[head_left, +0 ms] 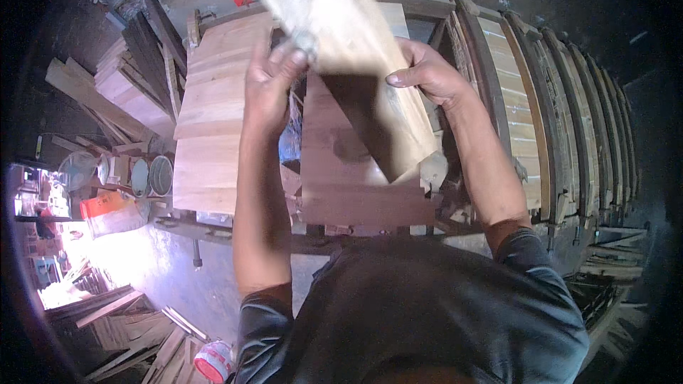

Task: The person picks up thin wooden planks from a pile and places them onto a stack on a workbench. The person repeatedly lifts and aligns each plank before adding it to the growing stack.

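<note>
A pale wooden board (341,11) is tilted up in front of me, its far end bright and blurred. My right hand (430,75) is closed on the board's right edge, thumb on the near face. My left hand (274,75) is raised by the board's left edge, fingers apart; whether it touches the wood I cannot tell. At its thumb is a small grey lump (304,41), too blurred to name. Below lies a darker wood panel (327,163), partly in the board's shadow. A wide pale panel (206,114) of joined planks lies left of my left forearm.
Clamp racks (526,92) holding pale panels stand in a row at right. Loose boards (114,99) lean at far left. Buckets (161,176) and an orange-and-white bag (114,210) are at left. Wood offcuts (135,334) and a pink-and-white tub (213,361) lie at lower left.
</note>
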The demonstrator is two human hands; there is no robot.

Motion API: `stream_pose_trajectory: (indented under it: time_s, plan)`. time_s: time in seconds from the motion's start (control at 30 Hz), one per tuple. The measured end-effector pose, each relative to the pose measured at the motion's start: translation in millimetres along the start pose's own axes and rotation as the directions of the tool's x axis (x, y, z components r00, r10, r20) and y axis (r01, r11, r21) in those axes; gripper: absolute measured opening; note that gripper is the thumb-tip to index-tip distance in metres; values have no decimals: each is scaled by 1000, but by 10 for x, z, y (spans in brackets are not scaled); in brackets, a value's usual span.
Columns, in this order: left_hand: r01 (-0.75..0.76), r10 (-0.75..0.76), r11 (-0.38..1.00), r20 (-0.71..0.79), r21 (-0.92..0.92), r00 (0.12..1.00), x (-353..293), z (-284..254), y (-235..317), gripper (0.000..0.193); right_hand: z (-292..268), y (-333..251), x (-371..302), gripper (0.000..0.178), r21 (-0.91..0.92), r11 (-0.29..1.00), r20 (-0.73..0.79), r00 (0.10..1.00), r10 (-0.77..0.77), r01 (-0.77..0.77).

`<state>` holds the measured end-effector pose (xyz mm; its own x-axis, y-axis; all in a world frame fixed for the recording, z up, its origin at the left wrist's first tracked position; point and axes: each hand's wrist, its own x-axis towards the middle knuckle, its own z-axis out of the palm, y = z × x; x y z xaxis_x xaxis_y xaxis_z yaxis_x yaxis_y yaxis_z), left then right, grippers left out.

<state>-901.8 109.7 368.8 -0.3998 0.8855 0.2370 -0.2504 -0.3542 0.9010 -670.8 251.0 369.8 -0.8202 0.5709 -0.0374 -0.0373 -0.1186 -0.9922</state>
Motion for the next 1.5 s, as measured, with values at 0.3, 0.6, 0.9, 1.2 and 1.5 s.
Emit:
stream_pose_trajectory:
  time_s: [0.3, 0.6, 0.9, 1.2, 1.5]
  plan:
    - [417, -208, 806, -459, 421, 864, -2087, -992, -606, 57, 650, 960, -935, 40, -907, 420, 89, 961, 260, -30]
    - [401, -260, 285, -332, 871, 907, -3366, -1335, -1717, 35, 731, 2638, -1422, 29, -932, 50, 360, 933, -5, 360]
    - [542, -400, 122, -459, 831, 793, -3126, -1333, -1767, 38, 418, 2343, -1227, 36, -667, 739, -66, 996, 67, -94]
    - [499, -426, 81, -423, 863, 800, -3257, -1834, -2306, 40, 240, 2329, -519, 36, -936, 175, -273, 943, 192, -307]
    - [541, -468, 86, -446, 836, 763, -3131, -1525, -1927, 43, 303, 2505, -400, 21, -954, 195, -254, 960, -119, -228]
